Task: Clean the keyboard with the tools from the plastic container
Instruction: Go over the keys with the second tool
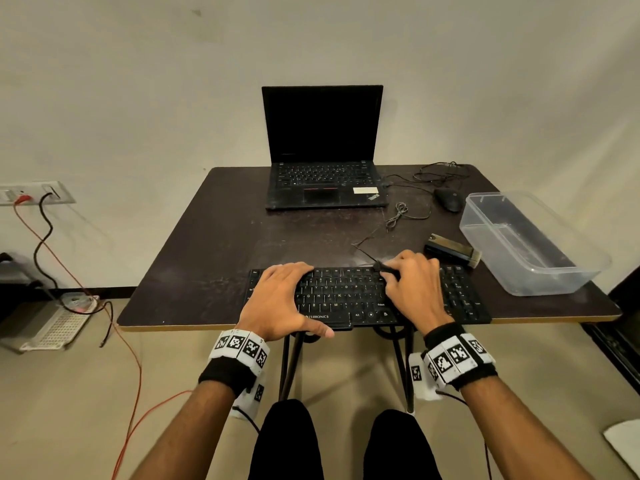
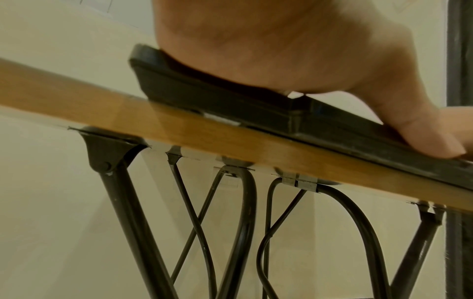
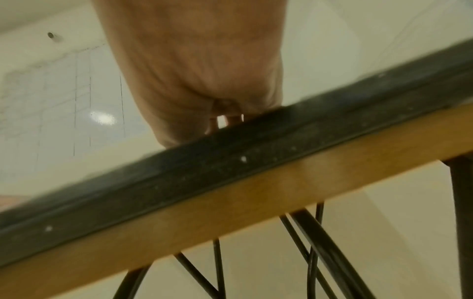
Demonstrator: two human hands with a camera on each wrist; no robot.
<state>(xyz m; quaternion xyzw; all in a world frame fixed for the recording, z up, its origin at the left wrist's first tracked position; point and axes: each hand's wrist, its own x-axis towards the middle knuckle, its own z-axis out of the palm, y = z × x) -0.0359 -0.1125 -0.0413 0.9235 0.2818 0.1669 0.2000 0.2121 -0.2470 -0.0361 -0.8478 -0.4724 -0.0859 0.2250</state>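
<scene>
A black keyboard (image 1: 346, 296) lies along the front edge of the dark table (image 1: 225, 237). My left hand (image 1: 277, 299) covers its left part, palm down, fingers bent over the far edge and thumb along the front edge. In the left wrist view the palm of that hand (image 2: 281, 50) rests on the keyboard (image 2: 217, 95). My right hand (image 1: 412, 282) pinches a small black tool (image 1: 386, 269) whose tip touches the top key row. The right wrist view shows my right hand (image 3: 199, 70) above the keyboard's front rim (image 3: 256, 145); the tool is hidden there.
A clear plastic container (image 1: 554, 282) stands at the right, with a flat paint brush (image 1: 453, 251) lying beside it. An open laptop (image 1: 322, 133), a mouse (image 1: 448, 199) and loose cables (image 1: 398, 213) occupy the back of the table.
</scene>
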